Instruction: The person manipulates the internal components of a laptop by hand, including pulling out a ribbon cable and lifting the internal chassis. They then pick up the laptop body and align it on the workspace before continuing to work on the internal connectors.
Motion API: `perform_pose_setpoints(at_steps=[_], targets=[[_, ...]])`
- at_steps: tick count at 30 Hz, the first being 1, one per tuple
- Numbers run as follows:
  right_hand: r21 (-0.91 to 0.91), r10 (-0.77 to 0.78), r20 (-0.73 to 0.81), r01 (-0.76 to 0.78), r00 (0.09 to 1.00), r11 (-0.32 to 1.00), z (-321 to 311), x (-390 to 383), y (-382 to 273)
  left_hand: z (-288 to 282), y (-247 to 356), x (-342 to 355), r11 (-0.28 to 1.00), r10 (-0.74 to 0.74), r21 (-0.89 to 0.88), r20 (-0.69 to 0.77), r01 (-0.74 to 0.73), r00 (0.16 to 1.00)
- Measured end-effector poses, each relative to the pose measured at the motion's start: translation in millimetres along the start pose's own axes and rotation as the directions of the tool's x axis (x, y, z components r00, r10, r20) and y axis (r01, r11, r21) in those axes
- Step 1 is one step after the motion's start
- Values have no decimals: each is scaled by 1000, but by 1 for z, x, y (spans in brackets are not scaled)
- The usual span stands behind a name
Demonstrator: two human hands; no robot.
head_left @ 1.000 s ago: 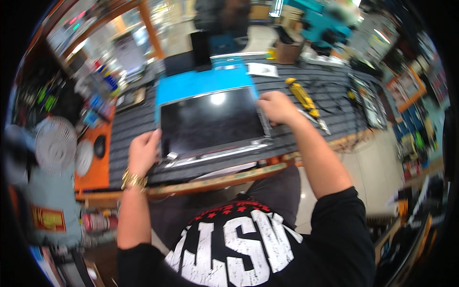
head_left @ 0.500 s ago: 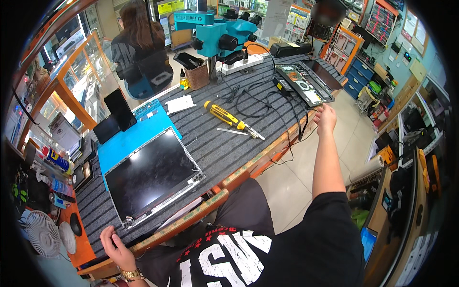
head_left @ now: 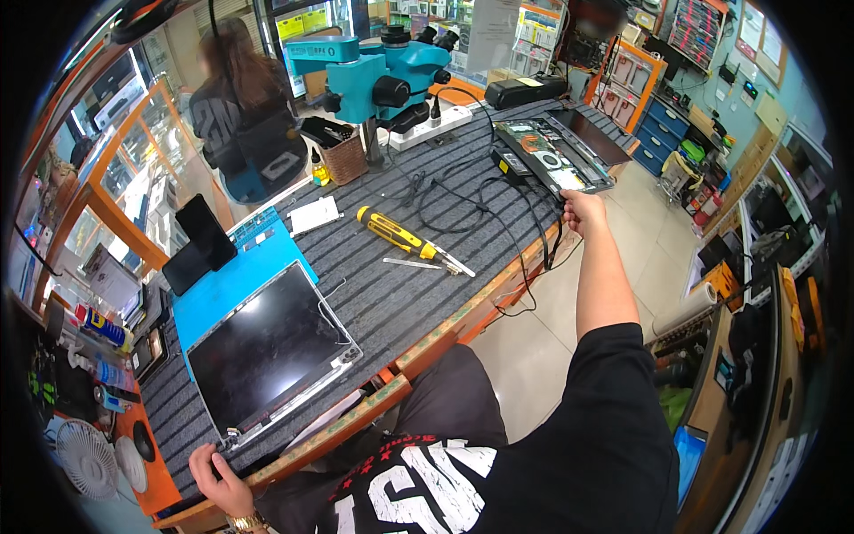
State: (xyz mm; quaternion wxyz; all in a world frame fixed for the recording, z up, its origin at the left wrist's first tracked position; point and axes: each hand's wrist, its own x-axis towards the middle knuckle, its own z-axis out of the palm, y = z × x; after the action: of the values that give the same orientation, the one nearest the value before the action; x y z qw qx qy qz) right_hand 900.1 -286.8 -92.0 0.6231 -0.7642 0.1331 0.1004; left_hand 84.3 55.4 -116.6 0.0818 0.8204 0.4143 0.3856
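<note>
My left hand (head_left: 218,481) rests, fingers apart and loosely bent, at the bench's front edge by the lower corner of a detached laptop screen (head_left: 267,351), which lies flat partly over a blue mat (head_left: 191,316). My right hand (head_left: 581,212) is closed on the near corner of an opened laptop base (head_left: 551,153) with its circuitry exposed, at the bench's far right. Another dark panel (head_left: 593,133) lies behind that base. A black adapter (head_left: 511,165) and tangled cables (head_left: 471,203) sit beside it. A yellow-and-black screwdriver (head_left: 387,227) lies mid-bench.
A teal microscope (head_left: 374,80), white power strip (head_left: 427,133) and basket of tools (head_left: 342,156) stand at the back. Two black phones (head_left: 205,240) are on the mat. A fan (head_left: 84,458) stands at lower left. A person (head_left: 236,107) sits beyond the bench.
A second ago both hands held the screen's sides. My right hand has moved to the laptop base, which has since shifted slightly leftward. My left hand is lower, and the view has turned right.
</note>
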Motion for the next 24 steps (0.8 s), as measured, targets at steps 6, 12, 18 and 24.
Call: perform_pose_setpoints(at_steps=[6, 12, 18, 24], targets=[[394, -273, 111, 210, 955, 895, -3, -14, -8, -3, -3, -2, 1000, -3, 24, 5, 3, 1000], [618, -490, 150, 305, 859, 724, -21, 2, -10, 0, 1, -1, 999, 35, 11, 3, -35, 999], [687, -461, 51, 304, 886, 660, -50, 21, -6, 1, 0, -2, 999, 37, -6, -10, -37, 999], [707, -439, 42, 283, 898, 648, -75, 61, -14, 3, 1, 0, 998, 65, -4, -19, -65, 998]])
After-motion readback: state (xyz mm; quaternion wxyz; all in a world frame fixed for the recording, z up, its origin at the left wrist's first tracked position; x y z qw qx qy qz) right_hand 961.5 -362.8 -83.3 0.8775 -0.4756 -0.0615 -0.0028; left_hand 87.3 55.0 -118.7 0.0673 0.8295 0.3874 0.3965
